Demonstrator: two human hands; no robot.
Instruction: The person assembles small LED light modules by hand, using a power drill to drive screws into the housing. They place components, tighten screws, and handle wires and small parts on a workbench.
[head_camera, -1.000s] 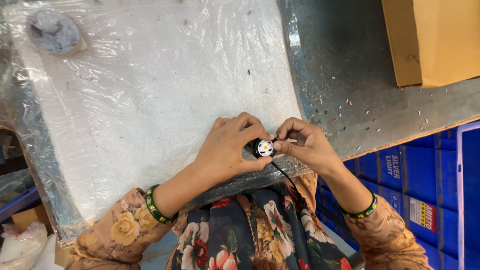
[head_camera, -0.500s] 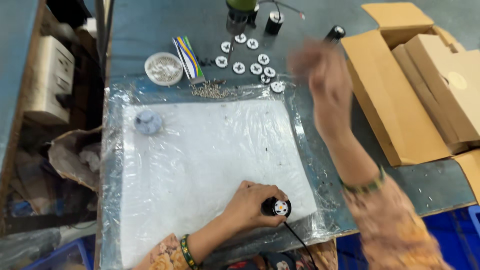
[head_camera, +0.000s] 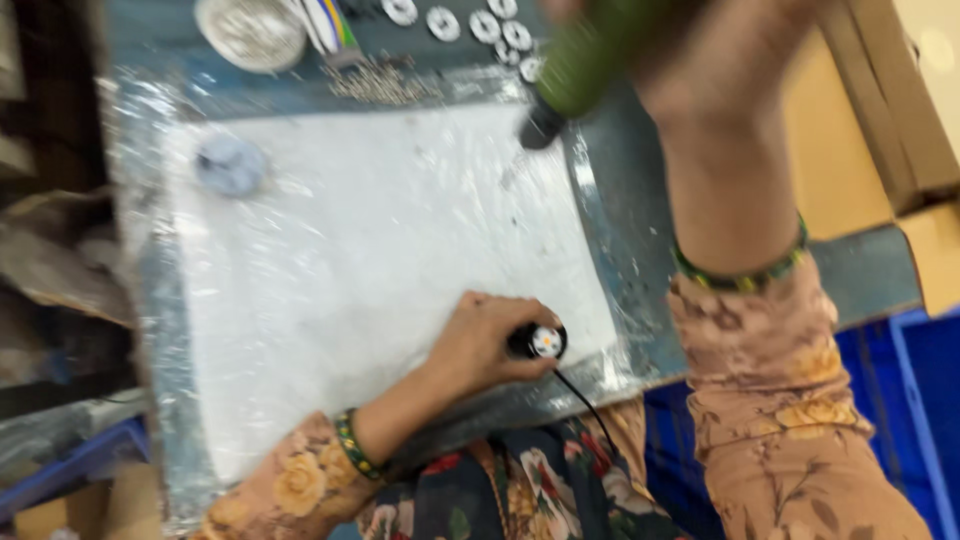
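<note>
White plastic-wrapped pad (head_camera: 380, 270) on the bench as landmark. Over its far right corner, right hand (head_camera: 735, 60) clamped around a green screwdriver (head_camera: 585, 65), dark tip pointing down at the pad's edge. At its near right corner, left hand (head_camera: 480, 345) closed on a small black round lamp part (head_camera: 540, 342), thin black wire (head_camera: 580, 400) trailing off toward the body. Beyond its far edge, white discs (head_camera: 485, 22).

two hands: left hand (head_camera: 478, 345), right hand (head_camera: 735, 60) | one black round lamp part (head_camera: 538, 341) | one green tool (head_camera: 585, 65) | about six white discs (head_camera: 485, 25) | one clear round dish (head_camera: 250, 30) | two bangled wrists
</note>
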